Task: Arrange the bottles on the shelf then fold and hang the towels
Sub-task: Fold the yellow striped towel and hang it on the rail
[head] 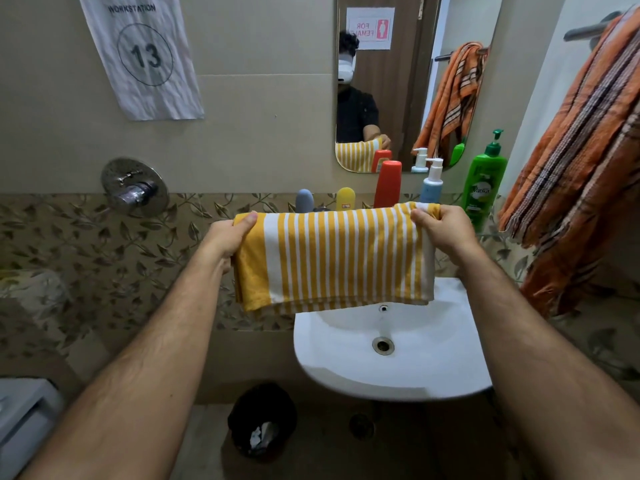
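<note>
— Two hands on one towel (pixel 332 258)?
— Yes. Left hand (pixel 230 237) and right hand (pixel 441 225) each pinch a top corner, fingers clamped on the cloth, so it hangs flat and doubled over the sink (pixel 391 372), likely ready for another fold.
— And the bottles (pixel 388 185)?
— Lined up behind it under the mirror (pixel 398 81).
— The room?
— Tiled bathroom; an orange towel (pixel 581 168) already hangs on the rail at right.

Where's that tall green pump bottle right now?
In the head view, the green pump bottle stands at the right end of the row behind the sink, beside the blue pump bottle and just left of the hanging orange towel.
</note>
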The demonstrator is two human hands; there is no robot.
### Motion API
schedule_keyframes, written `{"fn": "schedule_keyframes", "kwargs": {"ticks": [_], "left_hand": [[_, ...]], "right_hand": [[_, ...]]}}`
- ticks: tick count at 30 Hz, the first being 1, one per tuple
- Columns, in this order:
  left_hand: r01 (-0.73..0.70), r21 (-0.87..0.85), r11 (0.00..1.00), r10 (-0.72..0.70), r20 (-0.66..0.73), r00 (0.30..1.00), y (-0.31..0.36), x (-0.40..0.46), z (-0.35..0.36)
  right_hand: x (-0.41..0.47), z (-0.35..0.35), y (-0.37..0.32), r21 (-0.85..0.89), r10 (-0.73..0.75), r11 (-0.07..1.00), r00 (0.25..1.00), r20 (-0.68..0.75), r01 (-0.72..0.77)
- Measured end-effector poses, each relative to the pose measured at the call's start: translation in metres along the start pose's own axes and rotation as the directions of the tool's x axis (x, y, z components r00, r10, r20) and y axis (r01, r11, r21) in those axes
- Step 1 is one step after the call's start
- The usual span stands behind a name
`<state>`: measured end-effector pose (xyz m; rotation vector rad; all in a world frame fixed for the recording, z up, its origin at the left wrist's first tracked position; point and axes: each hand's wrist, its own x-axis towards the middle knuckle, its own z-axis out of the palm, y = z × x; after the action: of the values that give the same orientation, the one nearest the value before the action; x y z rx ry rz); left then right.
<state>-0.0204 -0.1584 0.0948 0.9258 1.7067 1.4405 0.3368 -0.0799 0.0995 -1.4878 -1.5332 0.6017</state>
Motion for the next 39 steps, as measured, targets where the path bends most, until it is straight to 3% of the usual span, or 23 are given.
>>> {"fn": "schedule_keyframes", "kwargs": {"ticks": [2,5,8,10,13,15,19,25,31,34,39], "left_hand": [[0.001,-0.051,0.999,-0.001,-0.013,1.000,0.003,0.000,0.001],[0.042,-0.092,0.995,-0.033,0.094,0.995,0.010,-0.005,-0.008],[0.016,0.007,1.000,-0.018,0.243,0.970,0.011,-0.001,-0.018],[-0.081,0.091,0.993,0.060,0.214,0.975,0.013,-0.001,-0.016],[-0.215,0.249,0.944,0.211,0.042,0.977,0.014,0.001,-0.010],[-0.267,0.333,0.904,0.302,-0.057,0.952,0.014,0.003,-0.007],[-0.280,0.352,0.893,0.354,-0.164,0.921,0.015,0.010,-0.007],[-0.234,0.083,0.969,0.246,-0.186,0.951,0.028,0.015,-0.009],[-0.190,-0.135,0.972,0.161,-0.201,0.966,0.038,0.012,-0.009],[-0.231,-0.104,0.967,0.199,-0.251,0.947,0.044,0.008,-0.009],[-0.332,0.008,0.943,0.325,-0.220,0.920,0.045,0.005,-0.012]], "right_hand": [[-0.001,-0.004,-0.004,0.174,0.128,0.973,0.983,0.132,-0.150],[0.004,-0.010,-0.005,0.259,0.222,0.923,0.944,0.245,-0.284],[0.011,-0.019,-0.011,0.344,0.214,0.877,0.913,0.347,-0.336],[0.011,-0.025,-0.016,0.269,0.179,0.918,0.909,0.375,-0.292],[0.010,-0.024,-0.018,-0.016,0.113,0.993,0.957,0.268,-0.113],[0.011,-0.021,-0.017,-0.065,0.081,0.996,0.976,0.205,-0.069],[0.012,-0.020,-0.017,0.023,0.084,0.996,0.975,0.203,-0.091],[0.016,-0.020,-0.023,0.195,0.180,0.961,0.977,0.111,-0.199],[0.014,-0.025,-0.034,0.343,0.054,0.937,0.998,0.045,-0.066],[0.016,-0.025,-0.036,0.434,0.016,0.900,0.998,0.054,-0.038],[0.016,-0.023,-0.030,0.511,0.002,0.859,0.998,0.063,-0.034]]}}
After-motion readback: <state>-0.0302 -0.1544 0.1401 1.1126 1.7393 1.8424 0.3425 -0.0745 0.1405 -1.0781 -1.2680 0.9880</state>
